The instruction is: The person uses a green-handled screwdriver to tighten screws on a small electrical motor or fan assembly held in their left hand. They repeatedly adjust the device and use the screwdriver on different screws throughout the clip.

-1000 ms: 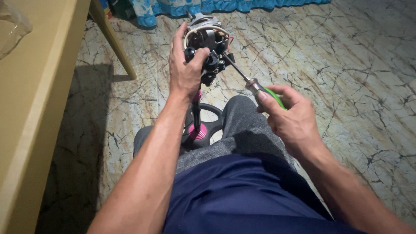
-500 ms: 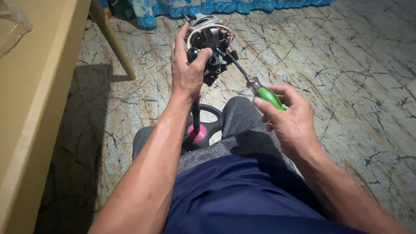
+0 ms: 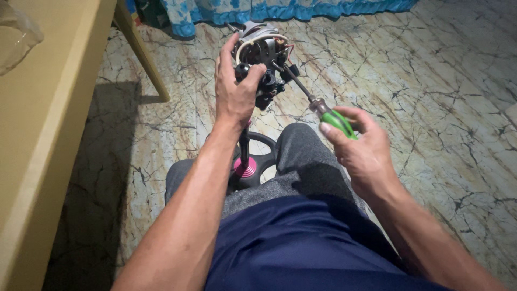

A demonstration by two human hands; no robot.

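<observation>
Motor head (image 3: pixel 262 54) was kept clasped by left hand (image 3: pixel 235 91) — screwdriver (image 3: pixel 315 105), gripped in right hand (image 3: pixel 362 151), was re-angled slightly, tip held at the housing.

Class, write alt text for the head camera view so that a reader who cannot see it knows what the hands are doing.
A seated person's left hand grips a small motor on a stand, while the right hand holds a green-handled screwdriver with its tip at the motor. Below lie a cracked-pattern stone floor, a pink-and-black base between the knees, and a yellow table at left.
</observation>
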